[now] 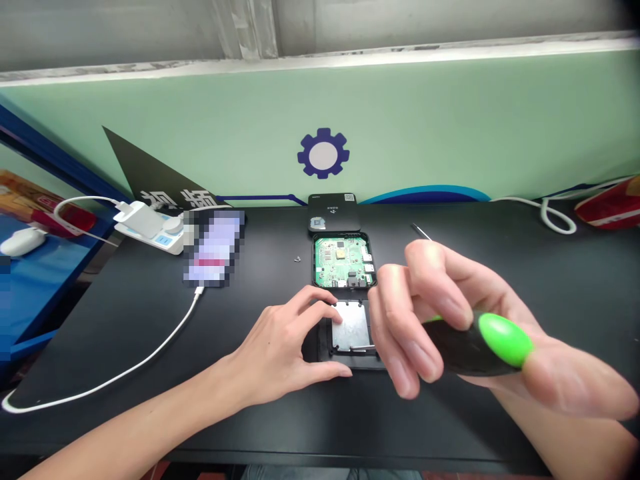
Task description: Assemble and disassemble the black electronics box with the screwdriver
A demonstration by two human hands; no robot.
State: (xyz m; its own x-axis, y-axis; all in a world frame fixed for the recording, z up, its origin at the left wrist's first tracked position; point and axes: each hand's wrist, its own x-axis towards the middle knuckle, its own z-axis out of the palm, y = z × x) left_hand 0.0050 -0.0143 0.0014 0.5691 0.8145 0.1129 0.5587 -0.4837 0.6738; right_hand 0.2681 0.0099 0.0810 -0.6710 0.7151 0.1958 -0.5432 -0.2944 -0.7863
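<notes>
A black plastic cover with a silver metal plate (353, 325) inside lies on the table in front of me. My left hand (283, 340) steadies it, fingertips at the plate's upper left and thumb along the near side. My right hand (425, 320) is wrapped around the black-and-green handle of a screwdriver (463, 350). The screwdriver's thin shaft points left, its tip over the plate's lower edge; contact there is unclear. Just beyond sits an open black case with a green circuit board (341, 261). Part of the cover is hidden behind my right fingers.
Behind the board stands a black box lid (334, 212) with stickers. Several tiny screws (297, 259) lie left of it. A thin metal shaft (421, 231) shows beyond my right hand. A phone (215, 248), charging cable (150, 360) and power strip (150, 227) occupy the left.
</notes>
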